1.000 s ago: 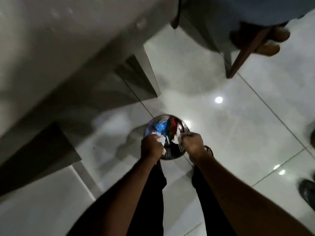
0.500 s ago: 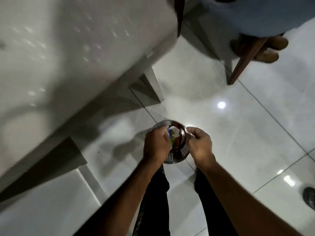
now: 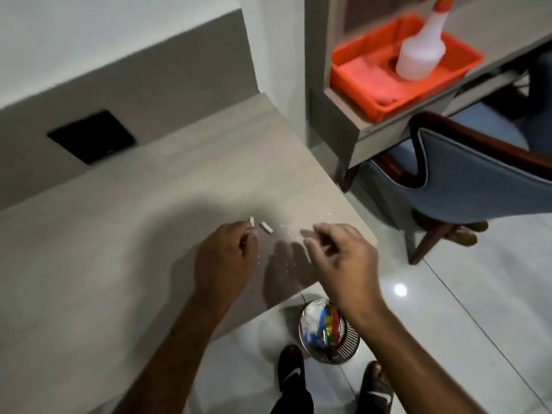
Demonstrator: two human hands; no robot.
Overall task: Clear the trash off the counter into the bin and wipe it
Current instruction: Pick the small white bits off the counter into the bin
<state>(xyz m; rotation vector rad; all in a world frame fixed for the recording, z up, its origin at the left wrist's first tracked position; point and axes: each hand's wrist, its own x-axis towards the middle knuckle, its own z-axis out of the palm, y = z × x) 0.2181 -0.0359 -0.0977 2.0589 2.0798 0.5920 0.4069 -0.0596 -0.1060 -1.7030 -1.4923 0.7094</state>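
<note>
Both hands over the pale grey stone-look counter (image 3: 149,204), near its right front corner. Left hand (image 3: 225,261) curled, fingertips touching a small white scrap (image 3: 252,221); whether pinched, cannot tell. Second small white paper scrap (image 3: 266,228) just beside it, lying free. Right hand (image 3: 340,258) loosely open, fingers spread, holding nothing. Fine white crumbs (image 3: 298,231) scattered toward the right edge. Down on the glossy floor below the front edge, round metal slotted bin (image 3: 346,349) holding crumpled white and coloured wrappers (image 3: 319,324).
</note>
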